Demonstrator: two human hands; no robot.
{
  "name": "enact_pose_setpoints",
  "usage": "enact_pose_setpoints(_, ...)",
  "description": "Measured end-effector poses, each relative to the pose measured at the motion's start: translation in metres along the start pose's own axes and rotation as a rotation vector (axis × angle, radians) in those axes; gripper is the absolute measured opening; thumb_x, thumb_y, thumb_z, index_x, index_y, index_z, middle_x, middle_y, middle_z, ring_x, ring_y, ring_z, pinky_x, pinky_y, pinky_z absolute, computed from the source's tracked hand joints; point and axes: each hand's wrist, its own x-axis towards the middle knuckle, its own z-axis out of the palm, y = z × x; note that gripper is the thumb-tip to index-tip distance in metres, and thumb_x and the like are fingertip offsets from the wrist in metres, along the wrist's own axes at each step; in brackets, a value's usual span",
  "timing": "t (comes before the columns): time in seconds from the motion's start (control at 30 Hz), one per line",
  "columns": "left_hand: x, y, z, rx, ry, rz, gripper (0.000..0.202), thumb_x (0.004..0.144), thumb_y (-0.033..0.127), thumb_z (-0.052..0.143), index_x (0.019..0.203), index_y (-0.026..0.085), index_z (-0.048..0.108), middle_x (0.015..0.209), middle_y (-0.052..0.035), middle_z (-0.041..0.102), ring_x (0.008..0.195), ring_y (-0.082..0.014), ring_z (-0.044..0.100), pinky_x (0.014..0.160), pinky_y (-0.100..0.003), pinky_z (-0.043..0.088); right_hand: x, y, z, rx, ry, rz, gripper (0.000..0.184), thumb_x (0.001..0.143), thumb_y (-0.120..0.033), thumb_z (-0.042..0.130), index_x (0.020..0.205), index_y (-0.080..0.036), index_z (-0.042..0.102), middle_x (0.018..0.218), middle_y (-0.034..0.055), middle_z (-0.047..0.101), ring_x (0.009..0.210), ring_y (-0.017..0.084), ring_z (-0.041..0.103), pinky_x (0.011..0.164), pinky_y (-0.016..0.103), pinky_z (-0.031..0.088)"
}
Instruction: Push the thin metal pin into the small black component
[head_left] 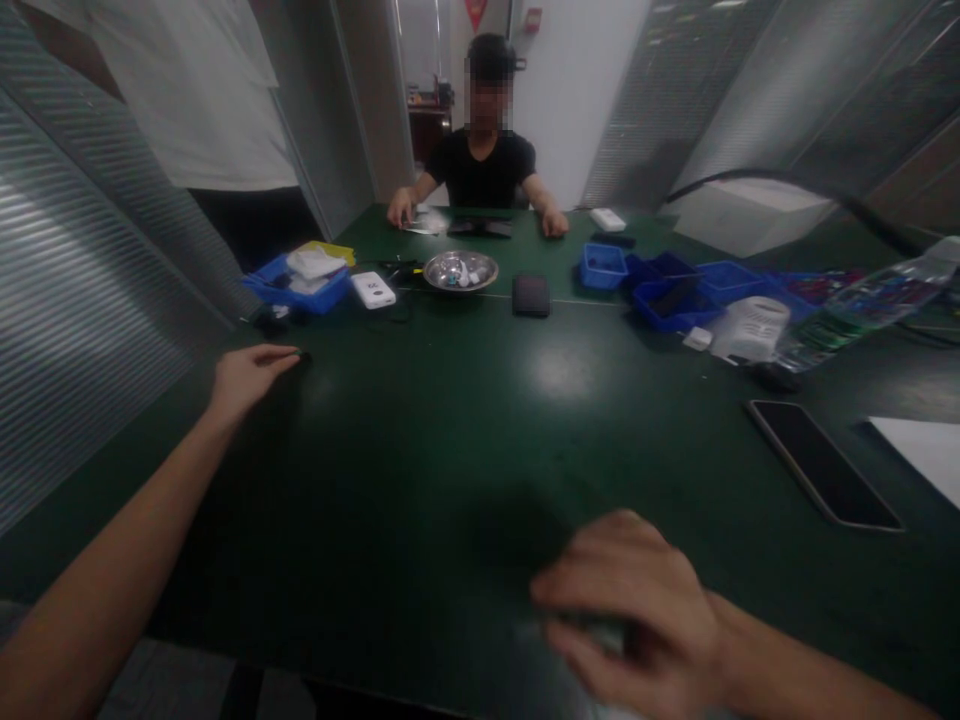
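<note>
My left hand point(247, 378) reaches out over the left part of the dark green table point(450, 440). Its fingers are pinched together on a small dark thing point(304, 355) at the fingertips, too small to name. My right hand point(630, 610) hovers near the table's front edge, blurred, with the fingers curled round a small pale object I cannot make out. A black phone point(821, 463) lies face up to the right of it.
Across the table a person in a black shirt point(484, 170) sits with both hands on the surface. A steel bowl point(460, 270), a white device point(373, 290), a black wallet-like pad point(531, 295), blue trays point(604, 266), a plastic bottle point(862, 305) and white paper point(922, 455) lie around. Someone in white stands at the back left.
</note>
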Motion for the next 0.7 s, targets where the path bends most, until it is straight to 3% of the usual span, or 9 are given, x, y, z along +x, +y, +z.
enact_pose_setpoints(0.03, 0.000, 0.001, -0.001, -0.028, -0.009, -0.010, 0.044, 0.086, 0.040, 0.079, 0.125, 0.021, 0.073, 0.106, 0.0027, 0.074, 0.090, -0.0164, 0.062, 0.072, -0.024, 0.042, 0.009, 0.012, 0.002, -0.009, 0.013, 0.072, 0.021, 0.096, -0.033, 0.065, 0.117, -0.032, 0.068, 0.080, 0.0004, 0.073, 0.067, 0.018, 0.068, 0.064, 0.034, 0.054)
enact_pose_setpoints(0.07, 0.000, 0.002, -0.001, -0.064, -0.019, -0.021, 0.044, 0.084, 0.039, 0.080, 0.123, 0.020, 0.073, 0.108, 0.0023, 0.074, 0.092, -0.0168, 0.062, 0.074, -0.024, 0.043, 0.017, 0.024, 0.005, 0.015, 0.053, 0.240, 0.015, 0.097, -0.032, 0.065, 0.111, -0.029, 0.069, 0.077, -0.0005, 0.070, 0.064, 0.016, 0.065, 0.060, 0.031, 0.051)
enact_pose_setpoints(0.13, 0.002, 0.005, -0.002, -0.137, -0.032, -0.043, 0.044, 0.081, 0.036, 0.084, 0.119, 0.017, 0.074, 0.109, 0.0016, 0.075, 0.095, -0.0174, 0.062, 0.078, -0.026, 0.044, 0.028, 0.045, 0.011, 0.125, 0.084, 0.490, 0.016, 0.099, -0.038, 0.062, 0.105, -0.024, 0.068, 0.068, -0.0024, 0.061, 0.059, 0.015, 0.059, 0.054, 0.028, 0.044)
enact_pose_setpoints(0.2, 0.006, 0.007, -0.002, -0.199, -0.038, -0.060, 0.042, 0.078, 0.032, 0.086, 0.116, 0.015, 0.075, 0.108, 0.0012, 0.076, 0.096, -0.0177, 0.062, 0.081, -0.027, 0.044, 0.031, 0.059, 0.015, 0.222, 0.087, 0.598, 0.021, 0.097, -0.042, 0.063, 0.102, -0.022, 0.068, 0.066, -0.0034, 0.058, 0.058, 0.014, 0.055, 0.055, 0.027, 0.042)
enact_pose_setpoints(0.43, 0.021, 0.004, 0.007, -0.243, 0.024, -0.067, 0.032, 0.079, 0.018, 0.080, 0.109, 0.009, 0.075, 0.093, 0.0013, 0.076, 0.090, -0.0158, 0.062, 0.079, -0.025, 0.044, 0.028, 0.067, 0.019, 0.313, 0.091, 0.664, 0.026, 0.097, -0.046, 0.064, 0.101, -0.021, 0.067, 0.068, -0.0029, 0.057, 0.063, 0.015, 0.053, 0.059, 0.027, 0.040)
enact_pose_setpoints(0.7, 0.015, 0.001, 0.007, -0.167, 0.059, 0.012, 0.028, 0.076, 0.016, 0.080, 0.103, 0.010, 0.078, 0.084, 0.0036, 0.074, 0.084, -0.0137, 0.060, 0.073, -0.022, 0.040, 0.028, 0.062, 0.019, 0.313, 0.084, 0.667, 0.024, 0.098, -0.045, 0.064, 0.098, -0.021, 0.067, 0.069, -0.0032, 0.056, 0.063, 0.014, 0.052, 0.060, 0.027, 0.039)
